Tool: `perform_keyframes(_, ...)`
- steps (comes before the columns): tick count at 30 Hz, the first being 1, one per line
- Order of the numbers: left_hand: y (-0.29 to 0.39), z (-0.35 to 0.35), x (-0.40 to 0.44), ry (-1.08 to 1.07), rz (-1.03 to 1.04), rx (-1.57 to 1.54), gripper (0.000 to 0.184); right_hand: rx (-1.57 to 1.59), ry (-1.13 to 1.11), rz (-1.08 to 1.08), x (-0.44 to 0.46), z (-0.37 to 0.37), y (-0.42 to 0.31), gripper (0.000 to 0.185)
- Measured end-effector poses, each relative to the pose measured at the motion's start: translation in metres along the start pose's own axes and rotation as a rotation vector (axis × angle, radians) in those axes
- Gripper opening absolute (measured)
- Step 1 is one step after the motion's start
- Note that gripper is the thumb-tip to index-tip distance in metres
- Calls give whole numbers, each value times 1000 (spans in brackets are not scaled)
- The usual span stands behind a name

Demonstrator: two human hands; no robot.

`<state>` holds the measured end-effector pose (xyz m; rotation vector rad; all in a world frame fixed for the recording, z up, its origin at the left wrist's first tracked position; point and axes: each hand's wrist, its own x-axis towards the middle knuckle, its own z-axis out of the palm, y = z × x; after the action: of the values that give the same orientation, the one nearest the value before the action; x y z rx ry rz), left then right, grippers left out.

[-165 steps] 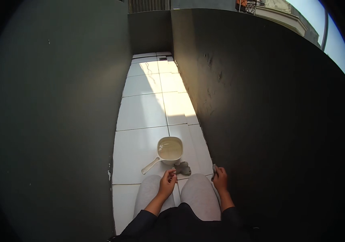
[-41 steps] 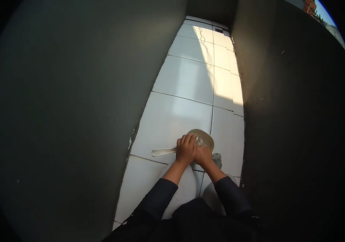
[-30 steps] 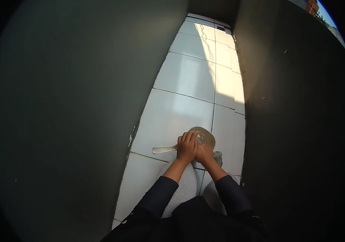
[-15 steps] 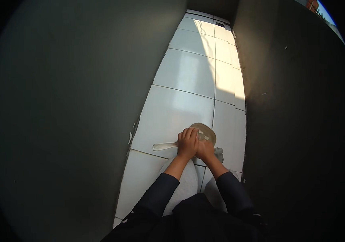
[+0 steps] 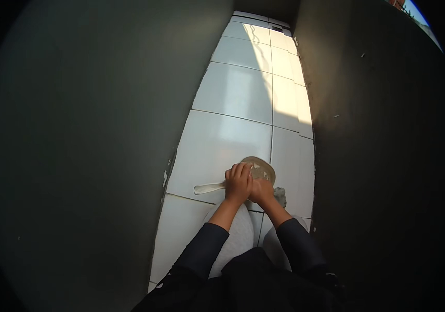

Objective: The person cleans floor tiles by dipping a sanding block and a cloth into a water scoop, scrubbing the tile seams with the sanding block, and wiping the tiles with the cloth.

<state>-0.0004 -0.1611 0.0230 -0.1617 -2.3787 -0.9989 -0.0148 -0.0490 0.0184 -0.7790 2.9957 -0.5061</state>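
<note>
A round, pale brownish dipper-like vessel (image 5: 268,169) rests on the tiles in front of my knees. Its long whitish handle (image 5: 209,188) sticks out to the left. Light specks show inside the bowl, but I cannot make out its contents. My left hand (image 5: 238,182) is closed, its fingers curled over and against my right hand. My right hand (image 5: 260,191) is closed beside it at the near side of the bowl. Whatever lies between the hands is hidden. A grey, lumpy thing (image 5: 280,196) sits right of my right wrist, its kind unclear.
Dark walls rise on the left (image 5: 87,130) and right (image 5: 383,145) of a narrow strip of white tiled floor (image 5: 227,130). Sunlight falls across the far right tiles. A small dark object (image 5: 277,29) lies near the far end. My knees in light grey cloth (image 5: 235,234) flank the near floor.
The whole view has shifted slightly, so everything appears a little farther left and up. My hands stay pressed together at the vessel, with barely any change in grip.
</note>
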Motion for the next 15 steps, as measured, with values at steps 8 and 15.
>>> perform_keyframes(8,2,2,1,-12,-1,-1,27,-2,52,-67,1,8,7,22)
perform_keyframes(15,0,1,2,-29,2,17,26,211,146,130,-2,-4,4,25)
